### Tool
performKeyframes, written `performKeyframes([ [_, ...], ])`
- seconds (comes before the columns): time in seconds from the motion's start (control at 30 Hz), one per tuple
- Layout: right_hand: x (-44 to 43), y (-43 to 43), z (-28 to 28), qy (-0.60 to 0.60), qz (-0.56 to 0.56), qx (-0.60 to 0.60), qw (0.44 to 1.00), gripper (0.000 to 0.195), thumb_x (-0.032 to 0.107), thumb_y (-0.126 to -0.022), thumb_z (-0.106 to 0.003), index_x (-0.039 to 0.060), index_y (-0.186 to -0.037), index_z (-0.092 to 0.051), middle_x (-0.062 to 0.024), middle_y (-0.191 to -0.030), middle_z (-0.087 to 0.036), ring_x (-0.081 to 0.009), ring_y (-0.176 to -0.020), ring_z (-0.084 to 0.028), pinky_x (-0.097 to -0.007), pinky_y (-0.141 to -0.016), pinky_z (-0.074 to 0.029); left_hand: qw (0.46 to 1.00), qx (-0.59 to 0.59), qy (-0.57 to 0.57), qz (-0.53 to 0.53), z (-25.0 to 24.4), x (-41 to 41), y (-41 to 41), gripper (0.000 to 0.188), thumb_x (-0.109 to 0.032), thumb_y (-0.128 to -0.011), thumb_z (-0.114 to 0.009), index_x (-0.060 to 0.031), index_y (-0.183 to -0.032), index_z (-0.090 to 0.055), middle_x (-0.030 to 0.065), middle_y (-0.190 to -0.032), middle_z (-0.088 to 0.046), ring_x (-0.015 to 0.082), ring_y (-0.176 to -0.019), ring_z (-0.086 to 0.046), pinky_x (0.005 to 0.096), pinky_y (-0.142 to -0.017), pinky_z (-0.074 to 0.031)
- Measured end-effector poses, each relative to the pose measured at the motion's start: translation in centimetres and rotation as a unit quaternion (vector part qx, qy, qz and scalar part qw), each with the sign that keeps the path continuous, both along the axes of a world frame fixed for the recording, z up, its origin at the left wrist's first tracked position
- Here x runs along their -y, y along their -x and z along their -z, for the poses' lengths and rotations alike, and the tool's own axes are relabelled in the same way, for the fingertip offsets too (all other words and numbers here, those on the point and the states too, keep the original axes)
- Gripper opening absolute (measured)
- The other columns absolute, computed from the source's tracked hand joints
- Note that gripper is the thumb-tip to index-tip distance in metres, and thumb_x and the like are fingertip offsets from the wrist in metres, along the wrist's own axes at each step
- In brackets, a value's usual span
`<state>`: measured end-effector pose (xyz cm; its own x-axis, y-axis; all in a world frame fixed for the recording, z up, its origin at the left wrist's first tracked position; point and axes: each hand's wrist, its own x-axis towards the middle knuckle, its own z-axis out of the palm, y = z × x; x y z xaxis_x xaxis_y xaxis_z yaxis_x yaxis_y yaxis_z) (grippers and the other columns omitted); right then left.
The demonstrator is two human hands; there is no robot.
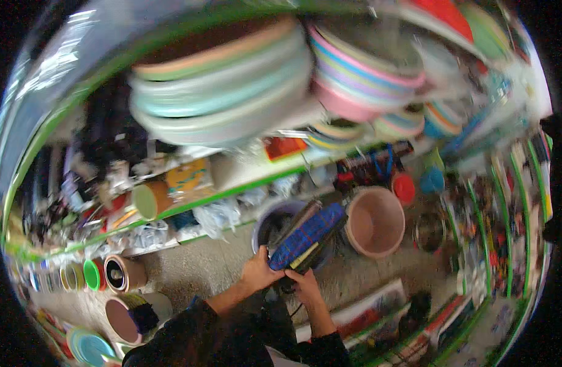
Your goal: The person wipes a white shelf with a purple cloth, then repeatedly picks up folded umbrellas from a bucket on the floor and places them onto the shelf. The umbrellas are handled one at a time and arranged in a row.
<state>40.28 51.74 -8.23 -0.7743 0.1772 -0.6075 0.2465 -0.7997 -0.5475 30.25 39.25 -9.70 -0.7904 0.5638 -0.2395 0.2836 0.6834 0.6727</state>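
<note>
Both my hands hold a bundle in front of me. Its top is a long blue plaid fabric item, perhaps a folded umbrella. My left hand grips its near end from the left. At the lower right, the fingers of my right hand close on the same end, beside a yellowish strip. Darker long items lie along both sides of the blue one; blur hides what they are. Beneath the bundle stands a dark purple-blue bucket, mostly covered by it.
A brownish-pink bucket stands right of the bundle. Stacked plastic basins fill the shelf ahead, whose green edge crosses the view. Plastic-wrapped goods lie below. More bins line the floor at left; stocked shelves rise at right.
</note>
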Motion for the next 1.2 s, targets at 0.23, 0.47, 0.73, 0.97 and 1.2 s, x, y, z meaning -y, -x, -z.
performKeyframes([
  [0.23, 6.8, 2.2, -2.8, -0.018, 0.006, -0.131, 0.991, 0.030, 0.004, -0.075, -0.067, 0.0047, -0.103, -0.057, -0.0055, -0.103, -0.058, -0.0185, -0.088, -0.058, -0.0321, -0.077, -0.046, 0.991, -0.126, 0.006, -0.055, -8.6, 6.4, -0.7, 0.071, -0.042, -0.060, -0.070, -0.0010, -0.108, -0.038, 0.0240, -0.090, -0.056, 0.0408, -0.081, -0.058, 0.0467, -0.067, -0.048],
  [0.47, 15.6, 3.2, -6.7, -0.110, -0.076, -0.176, 0.975, 0.037, 0.003, -0.073, -0.069, 0.0042, -0.107, -0.054, -0.0050, -0.099, -0.058, -0.0177, -0.084, -0.058, -0.0313, -0.072, -0.047, 0.976, -0.140, -0.037, -0.160, -12.8, 17.3, -3.1, 0.072, -0.040, -0.058, -0.071, 0.0001, -0.108, -0.038, 0.0242, -0.092, -0.056, 0.0405, -0.084, -0.058, 0.0456, -0.071, -0.047],
  [0.73, 22.1, 7.4, -12.0, -0.126, -0.219, -0.170, 0.952, 0.035, 0.000, -0.070, -0.070, 0.0019, -0.102, -0.056, -0.0056, -0.094, -0.062, -0.0168, -0.080, -0.061, -0.0298, -0.072, -0.049, 0.944, -0.081, -0.122, -0.295, -13.9, 24.7, -3.2, 0.070, -0.041, -0.058, -0.074, 0.0010, -0.099, -0.037, 0.0270, -0.087, -0.058, 0.0413, -0.084, -0.059, 0.0443, -0.070, -0.047],
  [0.97, 29.2, 13.9, -14.4, -0.128, -0.208, -0.242, 0.939, 0.030, -0.003, -0.070, -0.067, 0.0011, -0.098, -0.058, -0.0056, -0.092, -0.062, -0.0166, -0.078, -0.061, -0.0287, -0.071, -0.049, 0.934, -0.131, -0.179, -0.280, -16.6, 32.5, 2.3, 0.079, -0.048, -0.059, -0.075, 0.0006, -0.107, -0.034, 0.0277, -0.091, -0.057, 0.0425, -0.086, -0.058, 0.0449, -0.071, -0.047],
  [1.2, 35.7, 19.9, -18.4, -0.204, -0.169, -0.250, 0.931, 0.031, 0.001, -0.071, -0.068, 0.0032, -0.100, -0.056, -0.0031, -0.090, -0.061, -0.0136, -0.076, -0.059, -0.0263, -0.067, -0.048, 0.918, -0.089, -0.240, -0.303, -17.2, 38.0, 8.6, 0.064, -0.051, -0.076, -0.058, 0.0020, -0.105, -0.034, 0.0273, -0.084, -0.056, 0.0425, -0.082, -0.057, 0.0441, -0.070, -0.044],
])
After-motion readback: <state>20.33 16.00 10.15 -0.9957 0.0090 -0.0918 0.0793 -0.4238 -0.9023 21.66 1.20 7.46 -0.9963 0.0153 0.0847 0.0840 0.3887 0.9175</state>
